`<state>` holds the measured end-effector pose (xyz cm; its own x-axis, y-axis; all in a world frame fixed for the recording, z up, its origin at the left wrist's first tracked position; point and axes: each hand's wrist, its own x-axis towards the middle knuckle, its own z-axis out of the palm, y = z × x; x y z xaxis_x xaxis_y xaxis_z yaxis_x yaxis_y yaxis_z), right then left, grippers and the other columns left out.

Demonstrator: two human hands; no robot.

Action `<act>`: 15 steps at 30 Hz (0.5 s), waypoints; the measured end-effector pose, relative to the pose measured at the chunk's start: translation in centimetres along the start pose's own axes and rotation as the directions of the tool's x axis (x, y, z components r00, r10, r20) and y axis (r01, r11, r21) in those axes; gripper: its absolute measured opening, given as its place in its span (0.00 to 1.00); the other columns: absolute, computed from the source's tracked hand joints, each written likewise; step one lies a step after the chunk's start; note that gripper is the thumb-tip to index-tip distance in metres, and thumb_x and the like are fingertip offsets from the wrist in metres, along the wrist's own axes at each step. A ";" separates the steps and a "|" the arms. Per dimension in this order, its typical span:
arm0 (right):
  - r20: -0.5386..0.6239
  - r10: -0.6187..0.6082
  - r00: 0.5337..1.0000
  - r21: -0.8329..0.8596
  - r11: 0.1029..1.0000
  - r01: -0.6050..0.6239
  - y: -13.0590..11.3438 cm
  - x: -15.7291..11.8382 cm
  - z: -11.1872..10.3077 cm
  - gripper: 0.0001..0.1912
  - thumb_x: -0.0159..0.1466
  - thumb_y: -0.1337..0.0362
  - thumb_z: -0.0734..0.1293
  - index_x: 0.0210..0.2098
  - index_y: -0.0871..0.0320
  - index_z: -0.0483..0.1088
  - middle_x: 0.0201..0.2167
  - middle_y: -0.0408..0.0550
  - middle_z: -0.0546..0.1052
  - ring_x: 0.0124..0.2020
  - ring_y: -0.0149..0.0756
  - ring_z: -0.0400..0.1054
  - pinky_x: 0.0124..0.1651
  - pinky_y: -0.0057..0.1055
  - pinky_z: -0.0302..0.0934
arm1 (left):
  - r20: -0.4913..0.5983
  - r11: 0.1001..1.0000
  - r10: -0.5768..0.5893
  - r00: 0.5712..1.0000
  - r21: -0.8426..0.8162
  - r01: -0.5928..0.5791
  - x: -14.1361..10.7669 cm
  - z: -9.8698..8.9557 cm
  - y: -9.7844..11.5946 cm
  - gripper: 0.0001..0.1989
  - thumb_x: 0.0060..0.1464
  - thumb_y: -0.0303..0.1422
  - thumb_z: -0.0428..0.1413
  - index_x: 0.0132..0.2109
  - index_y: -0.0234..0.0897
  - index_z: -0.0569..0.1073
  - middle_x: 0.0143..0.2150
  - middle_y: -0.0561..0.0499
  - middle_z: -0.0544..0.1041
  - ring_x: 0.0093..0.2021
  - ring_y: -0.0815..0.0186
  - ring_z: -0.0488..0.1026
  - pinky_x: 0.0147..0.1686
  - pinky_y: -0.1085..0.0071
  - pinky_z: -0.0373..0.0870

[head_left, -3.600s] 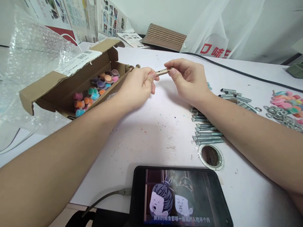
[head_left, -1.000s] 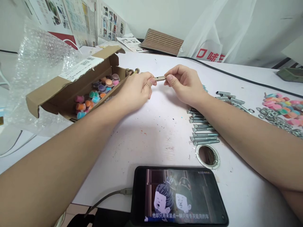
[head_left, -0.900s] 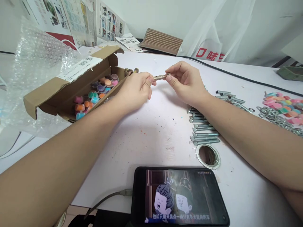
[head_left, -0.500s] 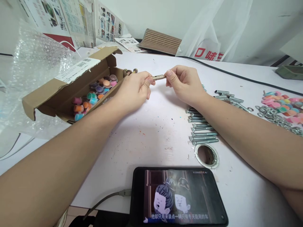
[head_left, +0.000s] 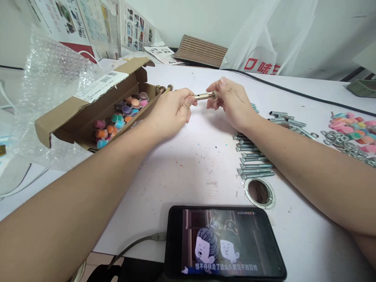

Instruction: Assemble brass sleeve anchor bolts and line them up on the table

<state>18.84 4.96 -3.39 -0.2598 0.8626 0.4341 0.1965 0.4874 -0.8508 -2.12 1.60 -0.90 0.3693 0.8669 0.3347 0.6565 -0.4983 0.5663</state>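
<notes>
My left hand [head_left: 175,107] is closed in a pinch round the sleeve end of a brassy metal expansion bolt [head_left: 204,96], held up above the table. Curled about its other end, where a washer and nut show, is my right hand [head_left: 230,100], thumb raised and fingertips at the nut. Left of my left hand lies an open cardboard box [head_left: 63,117] with coloured plastic caps [head_left: 119,123] and some brassy bolts [head_left: 169,87]. Under my right forearm, silver bolts [head_left: 255,166] lie in a row, with metal sleeves [head_left: 286,117] beyond them.
A phone [head_left: 229,243] on a cable plays a cartoon at the front edge. Behind it is a round metal-rimmed hole [head_left: 260,193]. Washers [head_left: 340,143] and coloured caps [head_left: 352,127] are piled at right. A black cable [head_left: 293,91] crosses the back; bubble wrap [head_left: 47,90] stands left.
My right hand has loosened and turned at the bolt's end, its thumb rising, so the washer and nut now show. My left hand keeps its pinch. The view has shifted slightly.
</notes>
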 end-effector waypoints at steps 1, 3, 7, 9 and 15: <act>0.005 -0.039 0.999 0.007 0.999 0.039 0.0 0.0 0.0 0.31 0.64 0.31 0.63 0.36 0.54 0.71 0.27 0.45 0.74 0.29 0.33 0.66 0.37 0.35 0.61 | -0.001 1.000 -0.003 1.000 -0.001 0.003 0.0 0.0 0.0 0.14 0.69 0.38 0.45 0.42 0.40 0.74 0.27 0.54 0.77 0.23 0.68 0.65 0.28 0.67 0.57; 0.020 -0.086 0.996 -0.045 0.995 0.086 0.1 0.0 -0.1 0.28 0.63 0.34 0.66 0.33 0.54 0.69 0.27 0.44 0.73 0.30 0.33 0.66 0.38 0.34 0.61 | -0.007 1.000 -0.012 1.000 -0.001 0.012 0.0 0.0 0.1 0.13 0.69 0.37 0.46 0.42 0.40 0.74 0.26 0.54 0.77 0.24 0.67 0.65 0.29 0.68 0.58; 0.019 -0.044 0.999 -0.197 0.979 0.047 0.1 0.0 -0.1 0.34 0.67 0.32 0.57 0.25 0.55 0.68 0.24 0.45 0.71 0.28 0.32 0.64 0.38 0.35 0.59 | 0.008 1.000 -0.018 1.000 -0.011 0.018 0.1 0.0 0.5 0.13 0.68 0.36 0.47 0.41 0.39 0.75 0.25 0.53 0.75 0.25 0.67 0.66 0.30 0.68 0.59; 0.009 -0.017 1.000 -0.196 0.981 0.019 0.1 0.0 -0.1 0.36 0.68 0.32 0.54 0.24 0.55 0.68 0.23 0.46 0.71 0.28 0.32 0.64 0.38 0.35 0.59 | 0.012 1.000 -0.014 1.000 -0.013 0.014 0.0 0.0 0.7 0.14 0.68 0.36 0.46 0.41 0.38 0.75 0.25 0.53 0.75 0.25 0.67 0.66 0.30 0.69 0.59; 0.043 -0.042 0.998 -0.045 0.998 0.044 -0.2 -0.1 -0.2 0.28 0.64 0.34 0.66 0.32 0.54 0.70 0.27 0.45 0.74 0.31 0.33 0.66 0.39 0.35 0.62 | 0.022 0.999 -0.027 0.999 -0.027 0.027 0.0 0.0 0.6 0.15 0.68 0.36 0.45 0.41 0.37 0.75 0.26 0.53 0.77 0.24 0.68 0.67 0.29 0.69 0.60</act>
<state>19.01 4.80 -3.24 -0.3081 0.8347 0.4564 0.2273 0.5304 -0.8167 -1.72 1.26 -0.54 0.3663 0.8800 0.3024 0.6481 -0.4745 0.5957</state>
